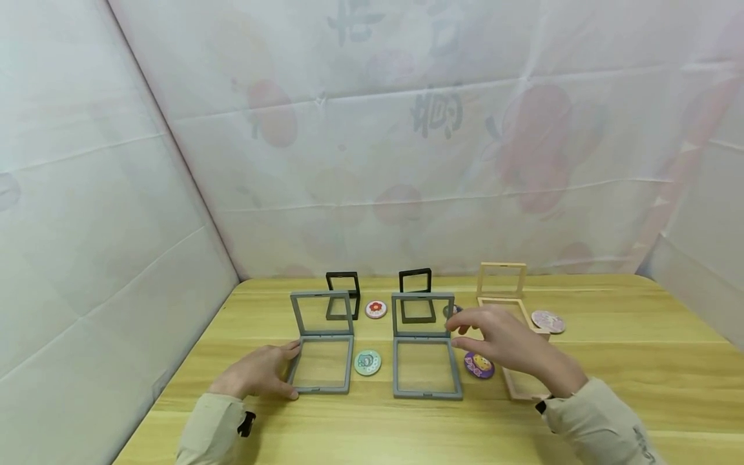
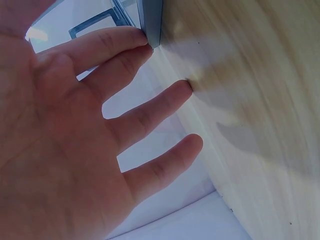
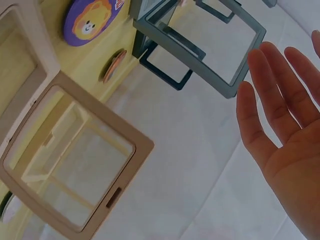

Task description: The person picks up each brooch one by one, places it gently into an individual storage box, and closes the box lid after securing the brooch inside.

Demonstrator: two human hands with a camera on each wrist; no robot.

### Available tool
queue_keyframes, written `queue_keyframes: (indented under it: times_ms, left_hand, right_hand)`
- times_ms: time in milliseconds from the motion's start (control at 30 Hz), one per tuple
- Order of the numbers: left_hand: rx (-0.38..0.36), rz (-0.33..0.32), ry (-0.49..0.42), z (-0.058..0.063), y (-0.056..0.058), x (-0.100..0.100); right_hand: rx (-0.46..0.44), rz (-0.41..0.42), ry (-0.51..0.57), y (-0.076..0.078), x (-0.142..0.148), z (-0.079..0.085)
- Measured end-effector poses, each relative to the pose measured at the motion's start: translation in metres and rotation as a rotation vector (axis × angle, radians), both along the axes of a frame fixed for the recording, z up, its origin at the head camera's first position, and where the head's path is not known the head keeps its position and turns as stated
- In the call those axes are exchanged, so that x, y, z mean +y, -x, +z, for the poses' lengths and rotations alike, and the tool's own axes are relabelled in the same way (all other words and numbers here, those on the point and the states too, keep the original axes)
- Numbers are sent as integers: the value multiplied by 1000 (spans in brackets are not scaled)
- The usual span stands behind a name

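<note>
Head view: the left hand [image 1: 264,371], straight-fingered and gripping nothing, touches the gray frame [image 1: 322,390] just right of it; the right hand [image 1: 502,336], bent loosely round nothing, hovers by the second gray frame [image 1: 427,394]. Green badge [image 1: 367,363] between the hands, purple badge [image 1: 479,368] below the right! Lids up, badges outside; filling and closing seemingly remain. Left wrist: fingertips meet frame edge. Right wrist: fingers near lid corner, contact unclear.
</note>
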State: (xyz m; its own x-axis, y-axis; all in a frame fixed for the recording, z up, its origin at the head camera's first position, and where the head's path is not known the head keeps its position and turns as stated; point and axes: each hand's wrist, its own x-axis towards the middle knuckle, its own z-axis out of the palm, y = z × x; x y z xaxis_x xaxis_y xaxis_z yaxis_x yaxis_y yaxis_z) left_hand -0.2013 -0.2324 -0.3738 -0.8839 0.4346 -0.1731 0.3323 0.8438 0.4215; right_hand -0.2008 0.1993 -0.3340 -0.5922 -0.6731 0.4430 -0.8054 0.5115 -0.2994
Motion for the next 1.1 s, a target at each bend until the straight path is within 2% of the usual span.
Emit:
queue_keyframes:
  times_ms: [200, 433, 667, 867, 1100]
  left_hand:
    - [10, -11, -3, -2, 0, -2]
    - [32, -11, 9, -5, -1, -1]
    - [72, -27, 55, -3, 0, 1]
    - [55, -12, 58, -1, 0, 4]
    - [51, -11, 62, 1, 0, 5]
  right_hand:
    - [-18, 30, 7, 5, -8, 1]
    - [-84, -6, -36, 9, -17, 4]
    - [-83, 43, -41, 12, -25, 1]
    - [-126, 62, -34, 15, -33, -3]
    - [-128, 61, -42, 15, -43, -3]
